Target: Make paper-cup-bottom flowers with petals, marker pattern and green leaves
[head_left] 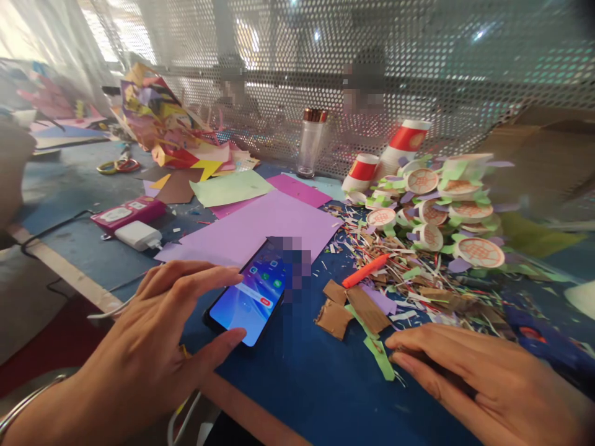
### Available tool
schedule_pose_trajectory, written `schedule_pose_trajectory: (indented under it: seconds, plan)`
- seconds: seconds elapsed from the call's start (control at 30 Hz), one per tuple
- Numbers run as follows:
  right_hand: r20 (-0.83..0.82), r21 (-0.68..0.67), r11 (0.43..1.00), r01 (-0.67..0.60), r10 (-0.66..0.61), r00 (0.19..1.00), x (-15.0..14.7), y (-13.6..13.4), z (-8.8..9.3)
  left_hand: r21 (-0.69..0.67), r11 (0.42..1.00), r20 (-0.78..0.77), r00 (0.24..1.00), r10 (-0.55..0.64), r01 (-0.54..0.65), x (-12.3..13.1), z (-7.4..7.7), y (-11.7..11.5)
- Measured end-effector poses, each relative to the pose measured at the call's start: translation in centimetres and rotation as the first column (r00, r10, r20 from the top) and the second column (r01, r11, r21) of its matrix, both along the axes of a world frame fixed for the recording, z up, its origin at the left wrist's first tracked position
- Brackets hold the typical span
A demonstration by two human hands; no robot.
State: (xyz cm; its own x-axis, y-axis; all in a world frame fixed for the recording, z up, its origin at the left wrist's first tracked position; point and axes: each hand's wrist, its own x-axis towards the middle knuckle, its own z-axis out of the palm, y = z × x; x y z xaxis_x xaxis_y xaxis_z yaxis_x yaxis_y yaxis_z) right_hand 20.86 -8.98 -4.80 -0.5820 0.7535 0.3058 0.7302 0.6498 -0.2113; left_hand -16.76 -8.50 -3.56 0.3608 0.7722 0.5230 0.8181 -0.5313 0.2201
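Note:
On the blue table a smartphone lies tilted, its screen lit with app icons. My left hand reaches over it, index finger and thumb apart, their tips at the left side and lower edge of the screen. At the right, the thumb and index finger of my right hand come close together beside a green paper strip. Whatever is between those fingers, if anything, is hidden. Brown cardboard pieces lie just beyond that strip, with a red-orange marker behind them.
Purple paper lies behind the phone. Paper-cup turtle-like crafts stand among paper scraps on the right, with red-and-white cups and a clear bottle near the perforated screen. A white charger, pink box and scissors lie left.

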Motion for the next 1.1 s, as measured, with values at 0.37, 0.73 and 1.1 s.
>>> schedule_pose_trajectory:
  seconds: [0.37,0.73,1.1]
  plan:
    - [0.033,-0.044,0.999,0.027,-0.025,0.999,0.1,-0.2,0.2,-0.041,0.994,-0.164,0.98,-0.108,0.103,1.0,0.4,2.7]
    - [-0.007,-0.049,0.998,0.029,-0.029,1.0,0.0,-0.3,0.3,-0.103,0.988,-0.051,0.993,0.107,-0.112,0.3,-0.1,-0.6]
    - [-0.023,0.002,1.0,-0.016,0.016,1.0,-1.2,-0.1,1.6,-0.061,0.985,-0.26,0.955,0.141,-0.163,1.4,-0.6,-0.3]
